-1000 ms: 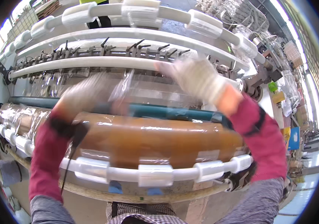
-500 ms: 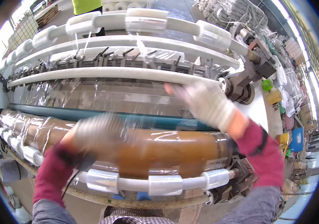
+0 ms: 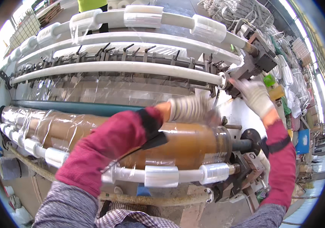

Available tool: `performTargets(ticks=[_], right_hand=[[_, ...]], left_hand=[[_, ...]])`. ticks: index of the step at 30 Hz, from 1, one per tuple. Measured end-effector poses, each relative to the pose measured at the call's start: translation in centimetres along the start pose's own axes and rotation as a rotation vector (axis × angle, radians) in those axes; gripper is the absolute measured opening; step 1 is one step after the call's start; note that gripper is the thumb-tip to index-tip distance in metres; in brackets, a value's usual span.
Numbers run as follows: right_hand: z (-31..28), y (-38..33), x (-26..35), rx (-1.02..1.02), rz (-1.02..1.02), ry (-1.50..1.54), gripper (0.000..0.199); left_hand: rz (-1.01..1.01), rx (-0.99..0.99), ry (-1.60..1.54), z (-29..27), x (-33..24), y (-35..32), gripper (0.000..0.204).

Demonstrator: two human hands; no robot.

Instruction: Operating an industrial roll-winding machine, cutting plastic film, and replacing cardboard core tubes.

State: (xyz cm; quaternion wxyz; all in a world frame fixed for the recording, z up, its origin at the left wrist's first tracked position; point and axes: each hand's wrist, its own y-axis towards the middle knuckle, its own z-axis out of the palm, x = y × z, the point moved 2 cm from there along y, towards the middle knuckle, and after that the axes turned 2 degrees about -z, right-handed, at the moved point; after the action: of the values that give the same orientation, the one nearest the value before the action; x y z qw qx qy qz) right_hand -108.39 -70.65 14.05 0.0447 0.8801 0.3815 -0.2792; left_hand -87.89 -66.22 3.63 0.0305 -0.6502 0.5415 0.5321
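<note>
You're smoothing clear film [image 3: 105,89] above the brown roll [image 3: 185,142]; your left hand [image 3: 189,108] blurs, its grip unreadable, right hand [image 3: 254,95] seemingly spread.

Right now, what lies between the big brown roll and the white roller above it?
In the head view, a dark teal bar and wrinkled clear film lie between brown roll and white roller.

Both hands wear white knit gloves, the left hand [image 3: 191,109] and the right hand [image 3: 254,95], over maroon ribbed sleeve covers [image 3: 109,148] with black straps. The big roll [image 3: 193,146] is amber-brown under clear glossy film. The rods [image 3: 116,67] are white, the long bar [image 3: 75,107] teal. Small clear film rolls [image 3: 161,175] look milky white. A checked shirt [image 3: 132,220] shows below.
</note>
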Motion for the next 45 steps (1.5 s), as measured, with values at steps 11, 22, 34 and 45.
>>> performTargets(ticks=[11,22,34,45], right_hand=[[-11.3,-3.8,15.3,-0.338,0.311,1.051,0.032],[-45.9,18.3,68.3,-0.708,-0.618,1.154,0.017],[-67.9,44.7,110.8,-0.09,-0.763,2.044,0.02],[-81.5,76.7,131.8,0.088,-0.08,2.495,0.03]], left_hand=[[-0.369,0.174,-0.122,3.1,-28.6,-24.3,0.022],[-0.242,-0.979,0.987,-10.1,-73.4,-63.0,0.038],[-0.345,-1.177,1.378,-20.2,-91.2,-92.4,0.041],[-1.361,-1.823,0.929,-38.9,-90.9,-129.4,0.012]])
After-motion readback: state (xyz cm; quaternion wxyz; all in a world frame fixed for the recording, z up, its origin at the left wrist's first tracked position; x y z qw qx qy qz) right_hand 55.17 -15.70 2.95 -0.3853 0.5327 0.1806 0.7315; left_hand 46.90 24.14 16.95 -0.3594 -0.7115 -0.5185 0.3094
